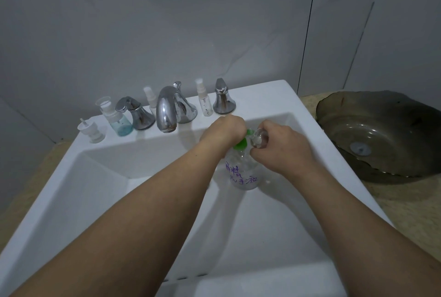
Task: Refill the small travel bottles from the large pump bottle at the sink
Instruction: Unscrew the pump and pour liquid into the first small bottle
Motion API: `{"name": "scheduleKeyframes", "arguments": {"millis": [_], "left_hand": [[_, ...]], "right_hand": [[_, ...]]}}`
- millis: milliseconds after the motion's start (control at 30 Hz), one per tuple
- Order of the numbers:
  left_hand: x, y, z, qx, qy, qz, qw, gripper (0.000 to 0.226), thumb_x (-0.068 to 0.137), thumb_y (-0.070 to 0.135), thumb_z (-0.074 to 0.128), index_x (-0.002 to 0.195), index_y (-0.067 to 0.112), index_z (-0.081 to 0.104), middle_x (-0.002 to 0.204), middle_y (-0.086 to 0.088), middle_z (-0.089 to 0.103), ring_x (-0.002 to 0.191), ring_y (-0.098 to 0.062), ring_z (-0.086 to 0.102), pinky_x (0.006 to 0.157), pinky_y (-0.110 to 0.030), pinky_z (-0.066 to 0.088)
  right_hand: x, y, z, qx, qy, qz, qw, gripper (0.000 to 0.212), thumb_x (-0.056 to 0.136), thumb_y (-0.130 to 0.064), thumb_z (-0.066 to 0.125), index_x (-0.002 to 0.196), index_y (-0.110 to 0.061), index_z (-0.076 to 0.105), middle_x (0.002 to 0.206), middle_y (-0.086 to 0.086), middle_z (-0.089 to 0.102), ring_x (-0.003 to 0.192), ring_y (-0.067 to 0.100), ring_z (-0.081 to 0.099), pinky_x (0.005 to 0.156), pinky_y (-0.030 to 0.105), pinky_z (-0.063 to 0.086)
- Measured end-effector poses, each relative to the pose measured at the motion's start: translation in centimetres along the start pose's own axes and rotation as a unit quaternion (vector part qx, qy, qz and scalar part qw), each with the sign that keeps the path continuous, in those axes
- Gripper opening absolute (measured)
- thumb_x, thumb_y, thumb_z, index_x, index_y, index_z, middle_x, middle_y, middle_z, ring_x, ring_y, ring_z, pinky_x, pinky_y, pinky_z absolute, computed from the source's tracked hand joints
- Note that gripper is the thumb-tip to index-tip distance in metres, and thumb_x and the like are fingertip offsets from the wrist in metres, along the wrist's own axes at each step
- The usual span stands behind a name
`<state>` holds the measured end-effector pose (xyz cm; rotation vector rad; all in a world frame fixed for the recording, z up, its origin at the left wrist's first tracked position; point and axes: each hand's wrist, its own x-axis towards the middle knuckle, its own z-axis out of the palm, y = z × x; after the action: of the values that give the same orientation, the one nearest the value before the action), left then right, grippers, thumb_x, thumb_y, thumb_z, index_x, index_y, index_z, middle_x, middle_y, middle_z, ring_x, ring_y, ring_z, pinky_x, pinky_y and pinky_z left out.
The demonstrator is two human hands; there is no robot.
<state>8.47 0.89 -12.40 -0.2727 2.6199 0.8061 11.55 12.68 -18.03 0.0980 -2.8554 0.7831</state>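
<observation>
A large clear pump bottle (243,172) with purple writing and a green pump head (241,143) stands inside the white sink (100,191), at its right side. My left hand (225,133) is curled over the green pump head. My right hand (281,151) holds a small clear travel bottle (259,140) tilted at the pump's nozzle. Two small spray bottles stand on the back ledge: one (150,99) behind the tap, one (204,100) to its right.
A chrome tap (167,111) with two handles (137,114) (223,100) stands on the ledge. At its left are a bottle with blue liquid (119,121) and a loose white pump top (91,132). A dark glass basin (381,134) sits on the counter at right.
</observation>
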Motion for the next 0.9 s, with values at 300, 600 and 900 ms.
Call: {"name": "scheduleKeyframes", "arguments": {"millis": [300,600,900], "left_hand": [[-2.0,0.3,-1.6,-0.047,-0.055,-0.045,0.996,0.037,0.096,0.018,0.027,0.106,0.000,0.057,0.099,-0.017,0.063,0.083,-0.030,0.059,0.050,-0.029,0.032],[-2.5,0.8,-1.7,-0.045,-0.064,-0.064,0.995,0.033,0.097,0.017,0.024,0.098,0.001,0.053,0.084,-0.014,0.058,0.071,-0.026,0.055,0.048,-0.030,0.032],[-0.1,0.4,-0.1,-0.023,-0.016,-0.028,0.999,0.026,0.088,-0.002,0.035,0.086,-0.004,0.061,0.100,-0.027,0.065,0.087,-0.045,0.067,0.064,-0.051,0.058]], "right_hand": [[0.0,-0.3,-0.3,0.012,0.003,0.004,1.000,0.031,0.072,-0.037,0.065,0.099,-0.025,0.054,0.091,-0.005,0.064,0.089,0.024,0.060,0.067,0.029,0.041],[0.0,-0.3,-0.3,0.023,0.016,-0.002,1.000,0.031,0.072,-0.036,0.065,0.098,-0.023,0.054,0.093,-0.004,0.066,0.090,0.025,0.061,0.069,0.030,0.044],[0.1,-0.1,0.0,0.008,0.000,0.012,1.000,0.028,0.072,-0.036,0.064,0.093,-0.024,0.052,0.092,-0.003,0.064,0.088,0.026,0.059,0.066,0.029,0.038]]}}
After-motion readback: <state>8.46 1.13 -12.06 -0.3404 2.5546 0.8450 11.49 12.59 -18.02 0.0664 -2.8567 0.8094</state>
